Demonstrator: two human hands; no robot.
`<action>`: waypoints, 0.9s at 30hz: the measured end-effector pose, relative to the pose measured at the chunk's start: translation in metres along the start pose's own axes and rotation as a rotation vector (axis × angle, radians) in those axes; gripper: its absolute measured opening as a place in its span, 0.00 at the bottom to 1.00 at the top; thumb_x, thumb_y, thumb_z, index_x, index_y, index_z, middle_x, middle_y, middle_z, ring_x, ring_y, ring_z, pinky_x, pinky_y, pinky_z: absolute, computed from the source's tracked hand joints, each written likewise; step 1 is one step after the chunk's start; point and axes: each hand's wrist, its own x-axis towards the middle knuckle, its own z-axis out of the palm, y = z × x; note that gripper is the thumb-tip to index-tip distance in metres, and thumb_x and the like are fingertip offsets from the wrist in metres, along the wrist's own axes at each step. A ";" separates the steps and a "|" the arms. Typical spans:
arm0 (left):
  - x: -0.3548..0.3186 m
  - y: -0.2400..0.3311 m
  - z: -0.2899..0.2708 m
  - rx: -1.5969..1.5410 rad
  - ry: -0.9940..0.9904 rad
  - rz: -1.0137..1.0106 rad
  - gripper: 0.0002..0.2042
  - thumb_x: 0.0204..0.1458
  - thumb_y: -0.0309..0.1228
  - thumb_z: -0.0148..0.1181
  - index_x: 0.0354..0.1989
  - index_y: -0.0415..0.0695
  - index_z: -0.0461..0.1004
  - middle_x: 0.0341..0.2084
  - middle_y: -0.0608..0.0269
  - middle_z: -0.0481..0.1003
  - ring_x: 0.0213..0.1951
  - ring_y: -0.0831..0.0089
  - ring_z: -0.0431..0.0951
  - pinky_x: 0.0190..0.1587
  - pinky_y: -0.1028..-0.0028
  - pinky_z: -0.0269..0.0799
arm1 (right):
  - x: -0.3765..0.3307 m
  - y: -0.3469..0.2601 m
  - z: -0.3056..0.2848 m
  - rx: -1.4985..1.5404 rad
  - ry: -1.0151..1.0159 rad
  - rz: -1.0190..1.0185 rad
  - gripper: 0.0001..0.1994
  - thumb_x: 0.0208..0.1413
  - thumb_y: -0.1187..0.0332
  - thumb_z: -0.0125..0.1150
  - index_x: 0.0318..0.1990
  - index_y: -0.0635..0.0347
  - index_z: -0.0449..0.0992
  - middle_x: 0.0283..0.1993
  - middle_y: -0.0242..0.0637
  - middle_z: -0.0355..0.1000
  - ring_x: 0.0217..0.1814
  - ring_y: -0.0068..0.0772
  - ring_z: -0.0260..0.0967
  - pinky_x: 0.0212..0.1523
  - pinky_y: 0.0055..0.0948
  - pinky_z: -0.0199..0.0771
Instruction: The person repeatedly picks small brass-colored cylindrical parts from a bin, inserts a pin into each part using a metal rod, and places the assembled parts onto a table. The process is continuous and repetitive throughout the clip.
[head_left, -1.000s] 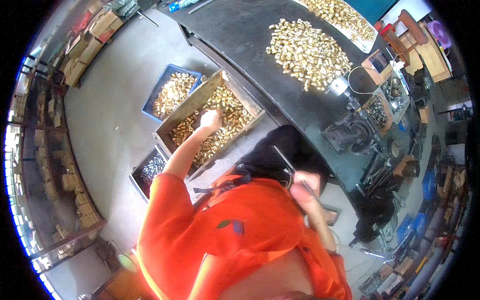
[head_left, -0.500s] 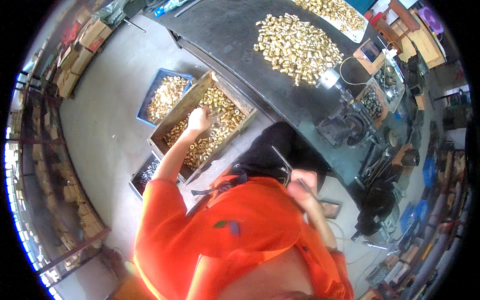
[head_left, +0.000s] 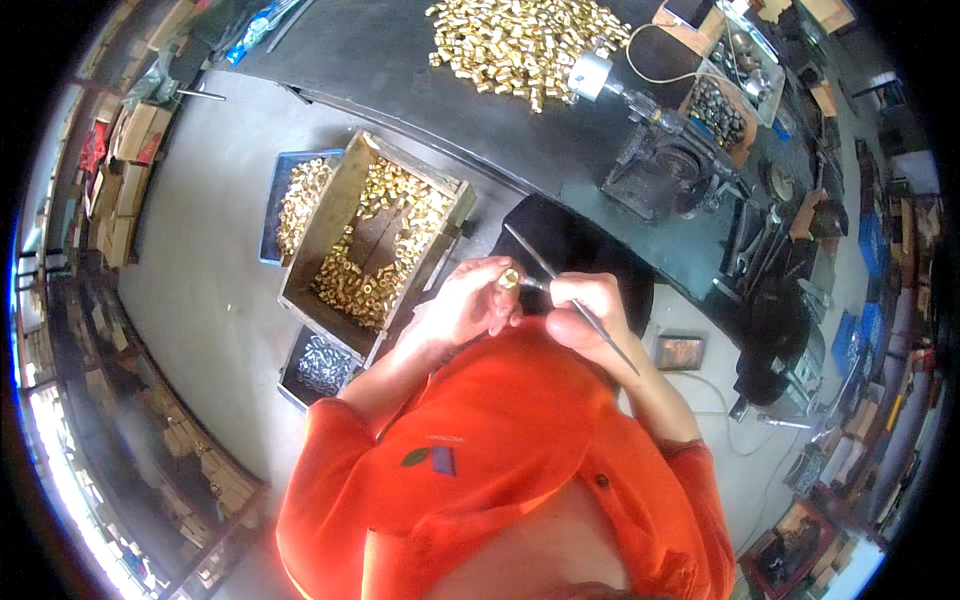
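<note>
Now, head view, counts: one small brass fitting (head_left: 509,278) in hand, one thin metal rod (head_left: 572,300), two hands.
Left hand (head_left: 462,305): fingers closed together around the brass fitting, pinching it at the fingertips; the fitting sits at the upper right tip of that grip, just in front of the orange shirt (head_left: 480,470).
Right hand (head_left: 588,315): clamped on the thin metal rod, which passes through the fist.
Rod axis: long axis runs on a slant, from above and left of the right hand's grip to below and right of it; a short metal tip also shows between the right hand's fingers and the fitting, reaching toward the left hand.
Fitting heading: its round open end faces up toward the camera; whether the metal tip is touching it cannot be told.
Hands to each other: just beside one another, nearly touching, with the fitting between them.
Left of the grips: one wooden crate (head_left: 372,245) of brass fittings, with two blue trays beside it, one with brass parts (head_left: 296,200), one with silvery parts (head_left: 322,362).
Above the grips: one dark workbench (head_left: 400,70) bearing a heap of brass fittings (head_left: 525,40), well apart from both hands.
</note>
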 end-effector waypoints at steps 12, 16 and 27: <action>0.000 0.023 0.020 0.795 0.017 0.158 0.13 0.58 0.33 0.53 0.27 0.35 0.73 0.15 0.60 0.73 0.17 0.76 0.73 0.25 0.76 0.72 | -0.007 -0.002 0.002 -0.221 0.011 -0.047 0.09 0.35 0.72 0.61 0.19 0.61 0.64 0.17 0.41 0.62 0.16 0.44 0.63 0.18 0.36 0.61; 0.002 0.021 0.020 0.738 0.002 0.125 0.13 0.58 0.33 0.54 0.29 0.33 0.73 0.16 0.59 0.73 0.17 0.75 0.73 0.23 0.76 0.72 | -0.011 0.004 0.006 -0.202 0.035 -0.024 0.09 0.34 0.72 0.61 0.18 0.61 0.64 0.17 0.41 0.62 0.17 0.44 0.64 0.18 0.36 0.62; 0.006 0.011 0.017 0.685 -0.011 0.165 0.10 0.57 0.30 0.54 0.35 0.32 0.73 0.21 0.59 0.75 0.21 0.75 0.75 0.24 0.76 0.74 | -0.017 0.032 0.024 -0.160 0.156 -0.037 0.08 0.36 0.74 0.59 0.17 0.61 0.64 0.16 0.40 0.63 0.16 0.37 0.65 0.17 0.32 0.62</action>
